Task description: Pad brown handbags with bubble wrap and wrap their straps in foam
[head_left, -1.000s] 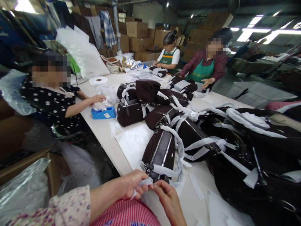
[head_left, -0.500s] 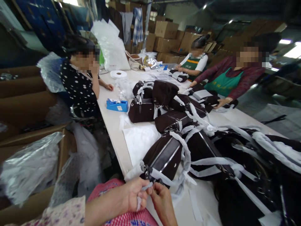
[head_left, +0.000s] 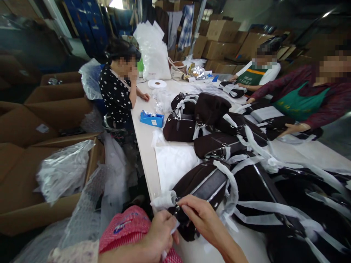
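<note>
A dark brown handbag (head_left: 201,180) with a black, silver-edged top strip lies in front of me, its handle wrapped in white tissue paper (head_left: 231,179). My left hand (head_left: 161,233) is closed at the near end of the bag, with a white tissue strip (head_left: 174,227) poking out between its fingers. Just above it, my right hand (head_left: 204,215) pinches at the bag's metal hardware (head_left: 177,207); the exact part between the fingertips is partly hidden. A roll of white wrapping (head_left: 164,200) sits beside that hardware, at the table edge.
Several more dark handbags (head_left: 179,128) crowd the table (head_left: 145,153) to the right and beyond. A blue tape dispenser (head_left: 151,119) and a white roll (head_left: 157,84) stand along the left edge. Cardboard boxes (head_left: 90,171) with plastic are at left. Three co-workers (head_left: 115,87) are around the table.
My right hand has moved up from beside my left hand to the bag's metal hardware. My left hand keeps the tissue strip. The view has swung left.
</note>
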Motion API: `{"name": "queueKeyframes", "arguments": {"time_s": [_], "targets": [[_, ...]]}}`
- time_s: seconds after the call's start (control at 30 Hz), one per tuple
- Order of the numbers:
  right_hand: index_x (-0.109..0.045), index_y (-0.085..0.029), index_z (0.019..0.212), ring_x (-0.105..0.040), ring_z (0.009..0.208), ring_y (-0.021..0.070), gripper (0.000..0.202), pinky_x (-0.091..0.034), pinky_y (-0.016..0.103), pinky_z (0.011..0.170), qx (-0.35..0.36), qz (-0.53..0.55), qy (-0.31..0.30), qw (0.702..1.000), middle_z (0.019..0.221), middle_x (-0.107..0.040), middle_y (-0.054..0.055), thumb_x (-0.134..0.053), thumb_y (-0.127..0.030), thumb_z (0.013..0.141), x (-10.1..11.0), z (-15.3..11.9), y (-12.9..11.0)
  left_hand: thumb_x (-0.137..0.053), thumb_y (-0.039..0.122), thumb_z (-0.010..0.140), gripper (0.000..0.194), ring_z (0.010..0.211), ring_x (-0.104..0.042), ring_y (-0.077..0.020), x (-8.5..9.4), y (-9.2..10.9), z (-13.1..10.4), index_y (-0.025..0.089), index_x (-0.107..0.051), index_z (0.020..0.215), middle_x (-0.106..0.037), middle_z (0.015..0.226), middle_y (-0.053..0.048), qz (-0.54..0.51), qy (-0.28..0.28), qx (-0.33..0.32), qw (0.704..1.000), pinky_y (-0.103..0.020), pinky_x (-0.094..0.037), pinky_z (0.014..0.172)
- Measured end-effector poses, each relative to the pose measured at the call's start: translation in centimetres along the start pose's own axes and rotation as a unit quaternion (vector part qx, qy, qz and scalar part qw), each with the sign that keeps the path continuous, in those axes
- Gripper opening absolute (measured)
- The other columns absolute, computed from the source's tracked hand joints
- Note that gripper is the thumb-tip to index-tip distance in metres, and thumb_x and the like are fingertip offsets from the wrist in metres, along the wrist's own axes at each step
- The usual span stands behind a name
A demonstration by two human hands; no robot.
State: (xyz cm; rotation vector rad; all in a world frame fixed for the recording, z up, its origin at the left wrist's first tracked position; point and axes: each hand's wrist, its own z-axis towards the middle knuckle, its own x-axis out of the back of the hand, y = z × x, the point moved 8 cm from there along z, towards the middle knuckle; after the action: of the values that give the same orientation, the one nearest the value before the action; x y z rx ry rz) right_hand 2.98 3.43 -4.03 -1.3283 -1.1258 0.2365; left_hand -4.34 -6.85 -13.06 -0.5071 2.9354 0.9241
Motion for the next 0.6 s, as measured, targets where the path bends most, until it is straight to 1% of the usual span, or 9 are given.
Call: {"name": "queueKeyframes", "arguments": {"time_s": [0.07,0.13,0.2,0.23,0.33,0.4,0.43,0.53,0.6], "targets": [[-0.069,-0.022,0.101,-0.066,0.092,0.0196,0.03,-0.046,0.03,0.083,0.062,-0.069,-0.09,0.992,0.097,-0.072,0.005,-0.041,-0.017,0.091,-1.2,1.5,-1.1,-0.045,0.036,0.094,0.017,0.027,-0.027,-0.0069,-0.1,-0.4,0.0,0.021,-0.045,0.086,-0.053,0.044,0.006,0.006,-0.011,-0.017,1.0,-0.019,-0.016,0.033],[-0.066,-0.023,0.11,-0.066,0.093,0.0193,0.036,-0.046,0.029,0.083,0.101,-0.113,-0.171,0.974,0.102,-0.071,0.003,-0.047,-0.01,0.082,-2.5,2.0,-1.7,-0.05,0.04,0.091,0.021,0.027,-0.028,-0.0068,0.1,-0.5,-0.1,0.02,-0.047,0.09,-0.052,0.043,0.007,-0.008,-0.013,-0.021,1.0,-0.019,-0.017,0.034],[-0.062,-0.024,0.116,-0.065,0.091,0.0192,0.046,-0.047,0.028,0.08,0.13,-0.152,-0.219,0.955,0.105,-0.069,0.002,-0.055,-0.009,0.073,-3.2,1.9,-2.1,-0.053,0.04,0.089,0.021,0.028,-0.029,-0.0065,0.6,-0.4,-0.2,0.019,-0.048,0.091,-0.051,0.043,0.007,-0.032,-0.007,-0.017,0.999,-0.019,-0.017,0.035],[-0.06,-0.023,0.115,-0.064,0.09,0.0195,0.047,-0.047,0.028,0.078,0.142,-0.175,-0.225,0.948,0.105,-0.068,0.002,-0.057,-0.009,0.071,-3.3,1.7,-2.3,-0.054,0.039,0.089,0.021,0.029,-0.03,-0.0063,0.8,-0.3,-0.3,0.019,-0.049,0.09,-0.05,0.043,0.007,-0.045,-0.002,-0.015,0.999,-0.019,-0.016,0.035],[-0.058,-0.021,0.101,-0.063,0.089,0.0201,0.032,-0.045,0.028,0.074,0.175,-0.244,-0.207,0.931,0.098,-0.066,0.003,-0.052,-0.007,0.073,-3.6,0.9,-2.4,-0.06,0.044,0.085,0.027,0.031,-0.031,-0.0059,1.3,-0.3,-0.3,0.02,-0.048,0.086,-0.05,0.043,0.007,-0.077,0.002,-0.004,0.997,-0.02,-0.014,0.035],[-0.055,-0.022,0.098,-0.063,0.086,0.0196,0.03,-0.044,0.029,0.072,0.192,-0.265,-0.18,0.928,0.095,-0.065,0.003,-0.046,-0.004,0.076,-4.2,0.3,-2.1,-0.063,0.05,0.083,0.033,0.03,-0.03,-0.006,1.3,-0.4,-0.3,0.021,-0.046,0.085,-0.05,0.043,0.007,-0.082,-0.01,0.002,0.997,-0.021,-0.014,0.035],[-0.055,-0.022,0.097,-0.063,0.085,0.0198,0.03,-0.044,0.029,0.071,0.198,-0.272,-0.159,0.928,0.093,-0.066,0.002,-0.045,-0.004,0.076,-4.5,0.0,-1.8,-0.062,0.049,0.084,0.033,0.03,-0.03,-0.0063,1.2,-0.5,-0.3,0.021,-0.046,0.085,-0.05,0.042,0.007,-0.08,-0.016,0.004,0.997,-0.021,-0.013,0.035],[-0.054,-0.021,0.096,-0.063,0.078,0.0208,0.027,-0.042,0.031,0.066,0.213,-0.289,-0.08,0.93,0.087,-0.066,0.002,-0.048,-0.005,0.075,-5.4,-0.5,-0.8,-0.054,0.039,0.091,0.02,0.029,-0.029,-0.0075,1.2,-0.8,-0.3,0.022,-0.044,0.087,-0.049,0.04,0.006,-0.075,-0.018,0.005,0.997,-0.022,-0.012,0.034],[-0.054,-0.021,0.093,-0.063,0.073,0.0199,0.024,-0.041,0.03,0.064,0.228,-0.285,-0.026,0.931,0.082,-0.066,0.001,-0.049,-0.005,0.076,-5.7,-0.7,-0.4,-0.05,0.034,0.093,0.015,0.029,-0.027,-0.007,1.3,-0.9,-0.4,0.022,-0.043,0.087,-0.051,0.042,0.006,-0.081,-0.014,0.018,0.996,-0.021,-0.012,0.035]]}}
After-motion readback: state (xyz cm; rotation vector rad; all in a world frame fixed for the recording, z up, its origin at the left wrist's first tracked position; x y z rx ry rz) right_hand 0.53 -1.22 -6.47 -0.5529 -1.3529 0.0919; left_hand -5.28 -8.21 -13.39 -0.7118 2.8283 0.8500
